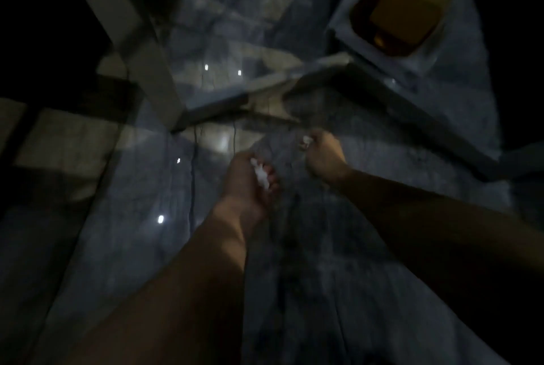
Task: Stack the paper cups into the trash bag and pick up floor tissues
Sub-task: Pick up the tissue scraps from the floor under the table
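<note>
Two hands are out over the blue-grey floor (353,261): one left hand (250,182), one right hand (322,155). Two white scraps of tissue are in view, one tissue wad (261,175) in the left hand and one smaller tissue bit (307,140) at the right hand's fingertips, just beyond and right of the left hand. Farther off from the left hand, up and right, there's one yellow box (409,8). Five small bright glints dot the floor, all left of or beyond the left hand. It's dark and blurred, so smaller scraps can't be counted.

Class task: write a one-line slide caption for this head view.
Both hands, left and right, hold white tissue scraps above a dim floor.
</note>
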